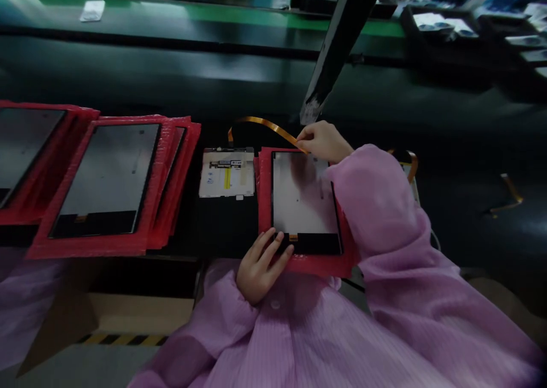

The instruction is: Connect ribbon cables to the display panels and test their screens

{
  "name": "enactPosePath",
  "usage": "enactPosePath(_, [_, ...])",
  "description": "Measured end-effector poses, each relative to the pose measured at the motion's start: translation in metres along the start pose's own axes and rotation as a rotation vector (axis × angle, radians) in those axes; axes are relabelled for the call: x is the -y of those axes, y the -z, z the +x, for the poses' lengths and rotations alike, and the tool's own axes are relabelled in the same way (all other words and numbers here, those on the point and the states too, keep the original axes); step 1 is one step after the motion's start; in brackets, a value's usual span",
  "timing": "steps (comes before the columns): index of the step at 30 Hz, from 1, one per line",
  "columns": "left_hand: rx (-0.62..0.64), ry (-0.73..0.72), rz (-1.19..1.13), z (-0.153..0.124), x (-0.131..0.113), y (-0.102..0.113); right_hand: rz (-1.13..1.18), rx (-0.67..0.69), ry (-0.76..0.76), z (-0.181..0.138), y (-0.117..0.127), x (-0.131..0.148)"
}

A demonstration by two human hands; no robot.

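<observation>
Pink smock cloth (316,342) lies nearest, at six o'clock. Just beyond it, the display panel (307,205) lies on red wrap sheets (264,205), probably cushioning it from the bench (461,217). At seven, the left hand (261,268) spreads its fingers over the panel's corner, apparently steadying it. Just past twelve, the right hand (321,140) has its grip pinched on an orange flex cable (265,123), likely for fine control; that arches to a taped module (216,187) at ten. More wrapped panels (111,171) sit at nine.

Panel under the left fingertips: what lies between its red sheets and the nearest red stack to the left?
Head view: a pale module, an orange ribbon rising from its far edge.
</observation>
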State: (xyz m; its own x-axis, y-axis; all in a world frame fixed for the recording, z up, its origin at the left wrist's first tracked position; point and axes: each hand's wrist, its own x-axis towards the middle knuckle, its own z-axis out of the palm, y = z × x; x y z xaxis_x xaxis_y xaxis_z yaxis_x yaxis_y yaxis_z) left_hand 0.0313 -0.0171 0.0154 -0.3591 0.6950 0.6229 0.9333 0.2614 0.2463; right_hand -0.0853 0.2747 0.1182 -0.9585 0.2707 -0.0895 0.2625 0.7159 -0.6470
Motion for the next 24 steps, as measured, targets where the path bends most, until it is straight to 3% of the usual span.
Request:
enactPosePath(5, [0.055,0.107,-0.001,0.019,0.008,-0.011,0.553,0.452,0.009,-0.034,-0.001,0.004])
enactPosePath(7, [0.083,0.132,0.002,0.026,0.012,-0.014,0.667,0.539,-0.023,-0.051,-0.010,0.005])
enactPosePath(14, [0.206,0.194,-0.168,0.043,0.019,-0.001,0.825,0.459,-0.249,-0.083,-0.044,-0.005])
enactPosePath(19, [0.194,0.242,-0.303,0.047,0.022,0.006,0.886,0.370,-0.078,-0.084,-0.052,-0.014])
enactPosePath(24, [0.200,0.390,-0.318,0.056,0.026,0.011,0.881,0.399,-0.045,-0.084,-0.051,-0.018])
